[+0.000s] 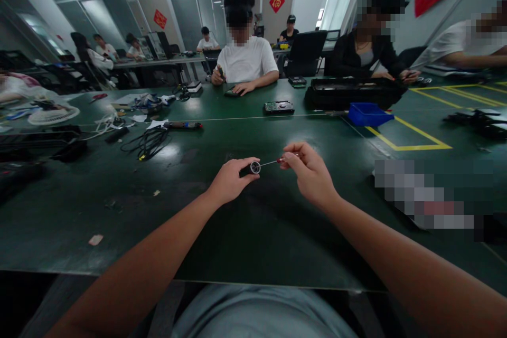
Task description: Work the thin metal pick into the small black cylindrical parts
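Between thumb and fingers, my left hand point(230, 180) grips a small dark cylinder point(255, 168) with a pale ring at its open end, which faces me. My right hand point(311, 174) is closed around the reddish handle of a thin screwdriver point(270, 162). The screwdriver's shaft points left, and its tip reaches the ring end of the cylinder; whether it sits on a screw is too small to tell. Both hands are held above the green table point(253, 232).
Ahead lie a hard drive point(279, 108), a blue bin point(368, 114) and a long black casing point(352, 93). To the left are a tool with a black cable point(184, 125) and a white fan part point(53, 115). A person in a white shirt point(247, 58) works opposite.
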The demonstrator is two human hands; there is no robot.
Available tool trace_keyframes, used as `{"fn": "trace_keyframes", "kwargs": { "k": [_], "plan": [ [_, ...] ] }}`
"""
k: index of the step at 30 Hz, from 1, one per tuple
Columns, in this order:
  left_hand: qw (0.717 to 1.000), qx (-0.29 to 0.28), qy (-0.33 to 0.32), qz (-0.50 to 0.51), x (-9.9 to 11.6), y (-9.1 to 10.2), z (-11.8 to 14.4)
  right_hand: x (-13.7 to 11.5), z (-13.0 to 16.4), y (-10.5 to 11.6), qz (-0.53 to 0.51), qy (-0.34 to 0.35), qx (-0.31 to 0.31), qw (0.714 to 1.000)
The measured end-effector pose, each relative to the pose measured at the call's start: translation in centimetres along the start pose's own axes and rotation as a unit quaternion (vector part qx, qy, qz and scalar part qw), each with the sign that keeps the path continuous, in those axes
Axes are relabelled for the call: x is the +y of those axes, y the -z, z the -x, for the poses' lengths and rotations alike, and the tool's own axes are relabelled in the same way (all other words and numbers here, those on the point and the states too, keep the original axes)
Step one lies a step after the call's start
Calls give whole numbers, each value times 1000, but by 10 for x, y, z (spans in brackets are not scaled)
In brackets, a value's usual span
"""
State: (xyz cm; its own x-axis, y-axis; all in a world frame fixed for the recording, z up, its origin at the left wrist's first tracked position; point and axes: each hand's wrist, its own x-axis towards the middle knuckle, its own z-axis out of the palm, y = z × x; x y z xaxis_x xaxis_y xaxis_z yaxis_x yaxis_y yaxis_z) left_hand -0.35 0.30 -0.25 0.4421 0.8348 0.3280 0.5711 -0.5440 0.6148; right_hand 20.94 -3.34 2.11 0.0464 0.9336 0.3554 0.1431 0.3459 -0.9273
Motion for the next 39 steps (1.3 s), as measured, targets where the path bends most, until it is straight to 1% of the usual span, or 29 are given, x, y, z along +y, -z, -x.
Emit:
{"fn": "trace_keyframes", "kwargs": {
  "k": [2, 4, 6, 8, 9, 10, 12, 14, 18, 21, 24, 27, 29, 31, 32, 37, 39],
  "plan": [
    [1000, 10, -4, 4, 0, 0, 0, 2, -4, -2, -56, -38, 7, 998],
    [1000, 17, -18, 8, -1, 0, 0, 6, -8, -2, -135, -87, 29, 987],
    [999, 16, -32, 7, -1, 2, -1, 10, -11, -2, -212, -152, 32, 965],
    [999, 9, -37, -5, 0, 3, -1, 13, -15, 0, -262, -230, 26, 937],
    [999, 5, -36, -13, 0, 3, -2, 14, -16, 1, -272, -249, 30, 929],
    [999, 2, -35, -20, 0, 4, -2, 15, -16, 2, -276, -252, 38, 927],
    [999, -4, -31, -29, 0, 4, -2, 16, -17, 3, -270, -229, 58, 933],
    [999, -8, -30, -33, 0, 3, -2, 16, -16, 2, -246, -191, 68, 948],
    [999, -14, -26, -40, 1, 3, -2, 17, -14, 0, -161, -126, 63, 977],
    [999, -17, -20, -42, 3, 3, -1, 18, -13, -2, -105, -91, 59, 988],
    [999, -17, -18, -39, 5, 3, -1, 17, -11, -2, -79, -70, 50, 993],
    [999, -14, -16, -38, 5, 3, 0, 10, -9, 0, -36, -47, 35, 998],
    [999, -13, -15, -38, 5, 3, 0, 3, -8, 3, 39, -29, 19, 999],
    [999, -14, -14, -39, 5, 3, 0, -4, -6, 4, 127, -18, 17, 992],
    [999, -14, -13, -39, 4, 2, 0, -6, -5, 5, 149, -5, 16, 989],
    [999, -6, -9, -41, 1, 1, 0, -4, -2, 5, 142, 52, -21, 988],
    [999, -1, -8, -41, 1, 1, -1, -2, -1, 5, 145, 61, -39, 987]
  ]
}}
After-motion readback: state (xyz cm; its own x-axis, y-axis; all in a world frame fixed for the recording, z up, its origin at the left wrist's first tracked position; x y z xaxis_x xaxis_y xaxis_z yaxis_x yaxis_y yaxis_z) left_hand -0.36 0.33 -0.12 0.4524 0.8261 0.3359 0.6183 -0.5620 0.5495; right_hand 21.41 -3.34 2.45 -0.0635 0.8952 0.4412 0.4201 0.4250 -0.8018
